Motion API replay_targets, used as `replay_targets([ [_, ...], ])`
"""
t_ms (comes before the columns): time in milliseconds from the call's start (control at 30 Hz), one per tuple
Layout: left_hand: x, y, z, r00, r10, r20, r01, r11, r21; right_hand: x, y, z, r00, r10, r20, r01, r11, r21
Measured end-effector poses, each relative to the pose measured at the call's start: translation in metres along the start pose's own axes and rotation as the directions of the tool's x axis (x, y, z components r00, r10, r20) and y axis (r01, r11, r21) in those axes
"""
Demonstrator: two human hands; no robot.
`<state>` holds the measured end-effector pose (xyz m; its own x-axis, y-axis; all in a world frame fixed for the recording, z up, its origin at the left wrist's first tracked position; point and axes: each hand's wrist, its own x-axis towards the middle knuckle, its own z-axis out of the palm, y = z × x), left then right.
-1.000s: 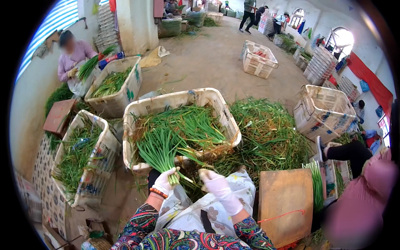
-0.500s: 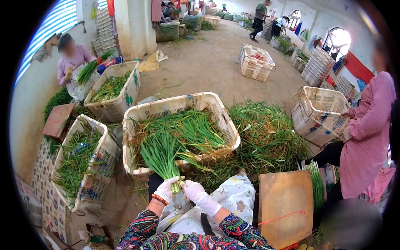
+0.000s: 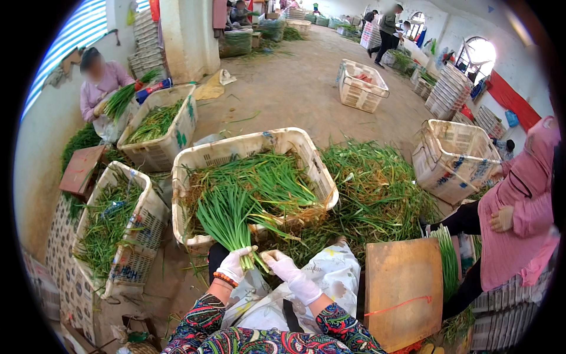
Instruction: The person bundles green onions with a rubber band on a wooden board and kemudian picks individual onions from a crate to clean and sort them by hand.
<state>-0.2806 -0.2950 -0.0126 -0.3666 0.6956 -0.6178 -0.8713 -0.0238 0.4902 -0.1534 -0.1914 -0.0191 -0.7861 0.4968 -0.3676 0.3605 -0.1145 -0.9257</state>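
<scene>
The leaves look smooth — the crate, scuffed matt plastic.

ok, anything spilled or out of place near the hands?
Yes: a loose leaf heap, green mixed with brown, sits outside the crate, beside its right wall. It looks spilled, though it may be deliberate. The bunch in the left hand looks orderly.

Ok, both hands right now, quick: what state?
Left hand: closed around a bunch of green stalks.
Right hand: partly curled beside the bunch's lower end; whether it grips a stalk cannot be told.
</scene>
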Motion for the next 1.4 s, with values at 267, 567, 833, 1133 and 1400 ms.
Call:
replay_targets([
  [267,-0.006,0.007,0.015,0.999,0.019,0.028,-0.019,1.000,0.023,-0.009,-0.023,0.010,0.975,0.208,0.083,-0.209,0.978,-0.002],
  [567,0.010,0.004,-0.005,0.997,0.064,0.051,-0.060,0.995,-0.081,-0.063,-0.014,-0.021,0.981,-0.182,-0.074,0.149,0.935,-0.322],
  [833,0.006,0.007,-0.009,0.999,0.019,0.041,-0.015,0.996,-0.082,-0.032,-0.042,-0.005,0.997,0.077,-0.014,-0.076,0.994,0.079],
  [1133,-0.024,0.010,-0.018,0.978,0.034,0.207,-0.008,0.992,-0.125,-0.011,-0.043,0.003,0.964,0.246,0.100,-0.255,0.963,0.091],
  [1400,-0.035,0.020,-0.018,0.912,-0.019,0.409,0.238,0.837,-0.492,-0.016,-0.032,0.007,0.967,-0.146,0.208,0.238,0.808,-0.538],
])
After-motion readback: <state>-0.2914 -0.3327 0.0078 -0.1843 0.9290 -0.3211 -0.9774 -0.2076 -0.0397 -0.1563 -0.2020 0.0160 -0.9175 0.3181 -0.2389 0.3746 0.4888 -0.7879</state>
